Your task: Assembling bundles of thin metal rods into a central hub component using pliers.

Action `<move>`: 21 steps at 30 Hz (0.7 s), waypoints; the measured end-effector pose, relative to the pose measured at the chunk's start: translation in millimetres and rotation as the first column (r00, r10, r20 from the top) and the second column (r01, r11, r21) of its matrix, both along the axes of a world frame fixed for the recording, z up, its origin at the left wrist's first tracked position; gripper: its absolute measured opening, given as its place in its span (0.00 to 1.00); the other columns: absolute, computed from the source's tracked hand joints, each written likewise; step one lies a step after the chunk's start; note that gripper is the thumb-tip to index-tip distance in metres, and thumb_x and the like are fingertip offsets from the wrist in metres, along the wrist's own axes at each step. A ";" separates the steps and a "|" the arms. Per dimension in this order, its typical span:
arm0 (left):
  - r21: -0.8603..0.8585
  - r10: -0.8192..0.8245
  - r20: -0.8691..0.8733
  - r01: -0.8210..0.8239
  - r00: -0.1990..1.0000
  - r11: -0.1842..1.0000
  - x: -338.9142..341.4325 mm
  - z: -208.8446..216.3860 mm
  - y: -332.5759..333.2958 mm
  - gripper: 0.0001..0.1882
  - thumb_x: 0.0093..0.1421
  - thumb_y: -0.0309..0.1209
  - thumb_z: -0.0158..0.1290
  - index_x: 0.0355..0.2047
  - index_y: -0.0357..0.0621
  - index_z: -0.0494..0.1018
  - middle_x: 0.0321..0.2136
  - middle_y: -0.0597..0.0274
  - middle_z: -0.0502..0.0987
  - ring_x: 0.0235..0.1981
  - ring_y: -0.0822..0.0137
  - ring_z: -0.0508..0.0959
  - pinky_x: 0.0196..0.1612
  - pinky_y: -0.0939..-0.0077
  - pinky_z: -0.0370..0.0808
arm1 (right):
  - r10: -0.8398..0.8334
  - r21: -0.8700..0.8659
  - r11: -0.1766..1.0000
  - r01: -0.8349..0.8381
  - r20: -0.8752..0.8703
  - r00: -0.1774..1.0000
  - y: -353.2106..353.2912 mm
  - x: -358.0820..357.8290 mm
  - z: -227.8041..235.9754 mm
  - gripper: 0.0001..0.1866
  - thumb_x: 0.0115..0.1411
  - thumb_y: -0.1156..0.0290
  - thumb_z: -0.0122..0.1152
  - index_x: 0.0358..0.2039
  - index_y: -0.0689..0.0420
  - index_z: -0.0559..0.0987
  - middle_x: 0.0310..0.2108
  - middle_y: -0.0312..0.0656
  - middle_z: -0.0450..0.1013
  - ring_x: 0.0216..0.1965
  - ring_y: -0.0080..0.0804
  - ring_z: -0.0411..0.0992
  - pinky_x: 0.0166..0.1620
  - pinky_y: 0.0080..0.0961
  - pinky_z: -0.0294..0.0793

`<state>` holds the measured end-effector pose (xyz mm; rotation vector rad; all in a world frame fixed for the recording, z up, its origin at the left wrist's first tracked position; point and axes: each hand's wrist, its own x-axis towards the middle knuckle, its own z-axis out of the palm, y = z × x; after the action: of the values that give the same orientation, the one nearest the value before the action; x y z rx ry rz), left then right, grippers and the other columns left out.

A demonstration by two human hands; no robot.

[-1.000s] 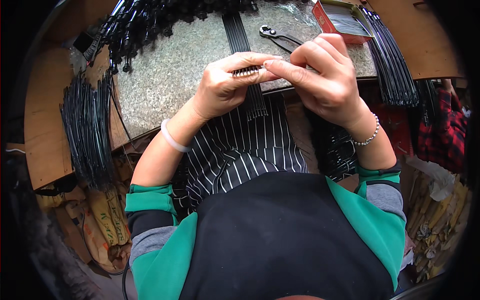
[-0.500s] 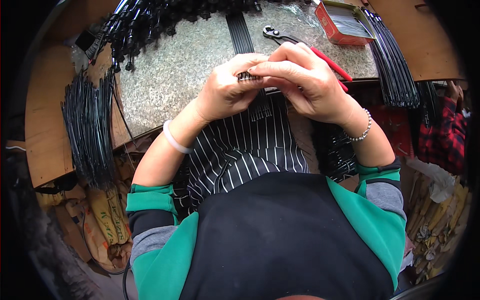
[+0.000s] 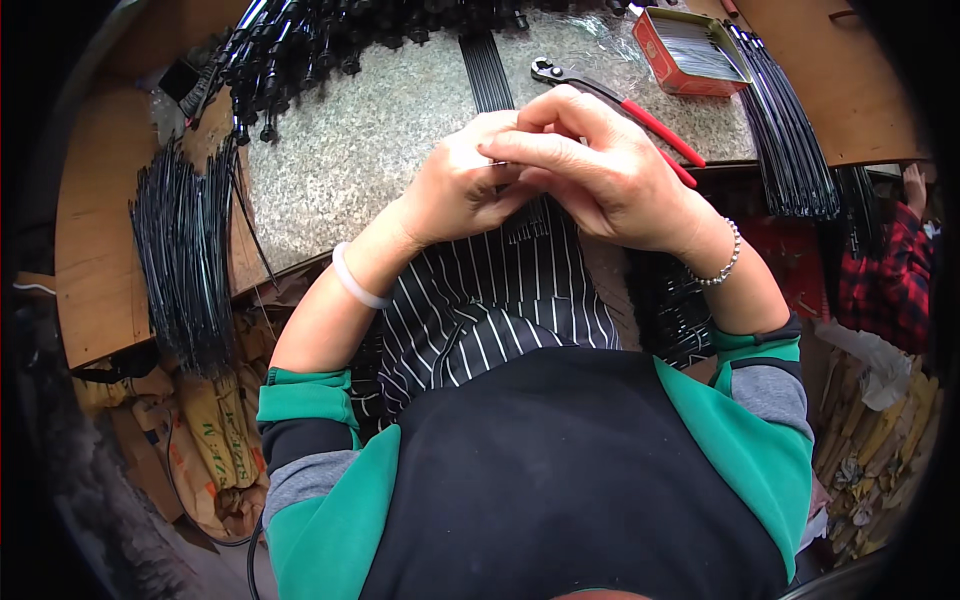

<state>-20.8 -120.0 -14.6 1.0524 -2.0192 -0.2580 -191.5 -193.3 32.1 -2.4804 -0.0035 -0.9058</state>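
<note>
Over the table's front edge my left hand (image 3: pixel 470 178) and my right hand (image 3: pixel 615 175) meet, both with fingers closed. A small dark piece sits between them, almost wholly covered by my right hand's fingers, which press over my left fingertips. Beneath the hands a flat row of thin black cables (image 3: pixel 487 78) runs from the table toward my lap. Their metal-tipped ends (image 3: pixel 530 232) hang over my striped apron (image 3: pixel 490 330). Just beyond my right hand lie pliers with red handles (image 3: pixel 655 128), jaws pointing away to the left.
Black cables with thick fittings (image 3: pixel 310 50) are heaped at the back of the stone tabletop (image 3: pixel 320 170). A red box of thin metal rods (image 3: pixel 675 75) stands back right. Cable bundles hang at the left (image 3: pixel 185 255) and right (image 3: pixel 795 150). Another person's plaid sleeve (image 3: pixel 880 285) shows far right.
My right hand's fingers have shifted slightly left over my left fingertips. The row of small dark pieces seen there before is now mostly covered.
</note>
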 end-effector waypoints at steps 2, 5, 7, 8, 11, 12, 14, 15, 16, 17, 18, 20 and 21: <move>0.017 0.015 0.000 -0.015 1.000 1.000 -5.8 10.9 2.4 0.13 0.41 0.27 0.60 0.31 0.42 0.76 0.41 0.52 0.73 0.48 0.50 0.71 0.47 0.63 0.71 | 0.018 -0.068 0.998 -0.018 -0.007 1.000 2.1 0.2 2.6 0.15 0.46 0.78 0.60 0.38 0.55 0.75 0.30 0.39 0.67 0.31 0.34 0.68 0.33 0.26 0.69; 0.059 -0.118 0.018 0.116 0.993 0.991 20.3 2.9 4.0 0.20 0.42 0.32 0.62 0.37 0.40 0.72 0.50 0.47 0.66 0.56 0.48 0.62 0.55 0.57 0.63 | -0.026 -0.140 0.990 0.014 -0.081 0.996 7.3 -5.0 3.5 0.10 0.45 0.71 0.63 0.28 0.57 0.73 0.27 0.40 0.65 0.26 0.35 0.68 0.28 0.27 0.68; 0.123 -0.137 -0.128 0.152 0.982 0.981 24.5 -0.5 2.3 0.25 0.43 0.34 0.62 0.42 0.39 0.68 0.52 0.46 0.65 0.57 0.49 0.61 0.56 0.57 0.61 | -0.059 -0.138 0.990 0.037 -0.161 0.985 11.9 -12.9 1.7 0.11 0.45 0.68 0.65 0.25 0.56 0.71 0.26 0.39 0.64 0.24 0.35 0.67 0.26 0.29 0.67; 0.170 -0.114 -0.176 0.144 0.978 0.975 14.9 1.6 2.0 0.27 0.44 0.35 0.61 0.44 0.38 0.65 0.52 0.45 0.64 0.57 0.49 0.61 0.57 0.58 0.60 | -0.033 -0.089 0.996 0.017 -0.175 0.984 17.5 -15.1 4.0 0.10 0.46 0.69 0.64 0.25 0.57 0.72 0.26 0.40 0.65 0.24 0.35 0.67 0.27 0.28 0.68; 0.293 -0.133 0.150 0.084 0.980 0.952 6.2 -6.6 0.7 0.35 0.45 0.41 0.60 0.50 0.38 0.60 0.53 0.43 0.60 0.57 0.45 0.58 0.59 0.57 0.56 | 0.027 0.123 0.992 -0.002 -0.203 0.979 2.9 -21.7 19.8 0.08 0.47 0.72 0.63 0.25 0.59 0.73 0.25 0.41 0.68 0.25 0.37 0.69 0.28 0.28 0.68; 0.302 -0.147 0.231 0.073 0.962 0.950 8.5 -6.6 3.3 0.39 0.45 0.46 0.61 0.51 0.37 0.59 0.54 0.42 0.59 0.58 0.45 0.57 0.59 0.56 0.55 | -0.103 0.125 0.984 0.129 -0.194 0.976 -22.5 -26.6 15.3 0.05 0.49 0.75 0.61 0.25 0.61 0.74 0.22 0.43 0.70 0.25 0.36 0.70 0.29 0.28 0.69; 0.296 -0.185 0.282 0.098 0.942 0.950 7.3 3.2 9.7 0.52 0.37 0.60 0.58 0.54 0.35 0.56 0.55 0.42 0.56 0.59 0.44 0.54 0.60 0.54 0.53 | -0.538 0.012 0.834 0.552 -0.211 0.816 -84.1 -45.4 12.5 0.05 0.50 0.74 0.59 0.26 0.64 0.76 0.23 0.45 0.72 0.25 0.35 0.71 0.31 0.26 0.70; 0.296 -0.221 0.319 0.125 0.922 0.947 4.6 7.6 12.0 0.64 0.28 0.68 0.54 0.58 0.34 0.50 0.57 0.41 0.51 0.61 0.43 0.49 0.61 0.51 0.50 | -0.653 -0.066 0.753 0.655 -0.196 0.731 -117.0 -61.5 7.1 0.06 0.50 0.74 0.60 0.25 0.65 0.76 0.24 0.44 0.73 0.26 0.35 0.71 0.33 0.27 0.70; 0.324 -0.255 0.336 0.143 0.907 0.935 1.7 13.0 15.8 0.66 0.26 0.66 0.56 0.59 0.35 0.48 0.58 0.40 0.49 0.62 0.42 0.46 0.61 0.49 0.48 | -0.693 -0.157 0.717 0.679 -0.260 0.672 -147.0 -80.1 -1.0 0.06 0.48 0.74 0.60 0.25 0.63 0.77 0.25 0.44 0.73 0.29 0.37 0.71 0.36 0.29 0.69; 0.355 -0.290 0.353 0.159 0.890 0.921 -0.2 17.4 17.6 0.68 0.24 0.65 0.59 0.60 0.36 0.46 0.59 0.40 0.47 0.62 0.41 0.44 0.61 0.47 0.46 | -0.732 -0.245 0.678 0.693 -0.315 0.604 -166.4 -93.1 -6.5 0.05 0.47 0.73 0.61 0.25 0.61 0.78 0.27 0.45 0.73 0.32 0.38 0.71 0.39 0.32 0.69; 0.384 -0.299 0.425 0.129 0.854 0.914 -1.2 19.2 21.4 0.70 0.21 0.63 0.60 0.61 0.38 0.45 0.60 0.40 0.45 0.62 0.40 0.42 0.61 0.45 0.46 | -0.726 -0.244 0.685 0.687 -0.309 0.614 -171.0 -91.6 -5.3 0.05 0.47 0.73 0.61 0.25 0.61 0.78 0.27 0.45 0.73 0.32 0.38 0.71 0.39 0.32 0.69; 0.385 -0.263 0.522 0.051 0.812 0.922 -9.9 20.8 31.6 0.60 0.29 0.50 0.64 0.61 0.41 0.49 0.61 0.42 0.47 0.62 0.40 0.45 0.60 0.44 0.48 | -0.669 -0.273 0.739 0.616 -0.404 0.623 -176.3 -85.7 -1.1 0.05 0.46 0.73 0.62 0.24 0.60 0.79 0.26 0.43 0.72 0.34 0.37 0.69 0.40 0.32 0.68; 0.384 -0.250 0.525 0.036 0.813 0.923 -13.9 9.1 36.1 0.60 0.29 0.50 0.64 0.61 0.41 0.49 0.61 0.42 0.47 0.62 0.40 0.45 0.60 0.44 0.48 | -0.638 -0.284 0.765 0.578 -0.452 0.623 -177.9 -82.2 -0.1 0.05 0.45 0.73 0.63 0.24 0.60 0.79 0.25 0.42 0.72 0.35 0.36 0.68 0.41 0.32 0.67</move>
<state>-34.7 -83.9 -5.5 1.3121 -2.6743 -0.4496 -273.7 -371.3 32.0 -2.7931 1.0759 -0.4084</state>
